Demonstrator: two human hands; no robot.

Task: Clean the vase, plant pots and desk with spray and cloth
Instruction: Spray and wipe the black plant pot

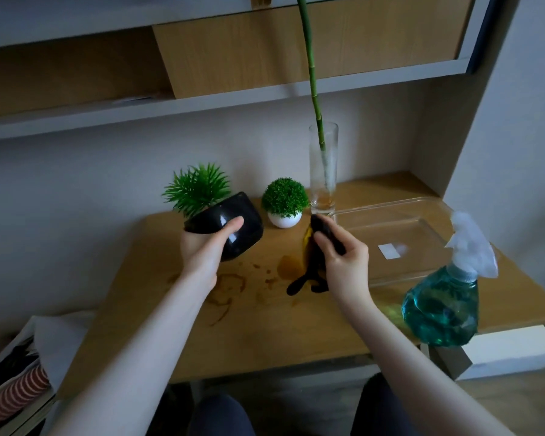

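Both hands mid-frame above worktop (158, 309). Left hand (202, 250) grips black plant pot (233, 228), lifted and tilted, foliage pointing to upper left, base toward lower right. Right hand (343, 262) clutches dark cloth (315, 265), hanging down to stained wood. White pot (284, 220) and glass vase (323, 171) upright just behind. Spray bottle (444, 303) upright at lower right, beside clear tray (422, 215)

Dim, soft indoor light; glare spot on black pot (233, 228); shelves (202, 105) bowed by wide-angle distortion; slight overall blur.
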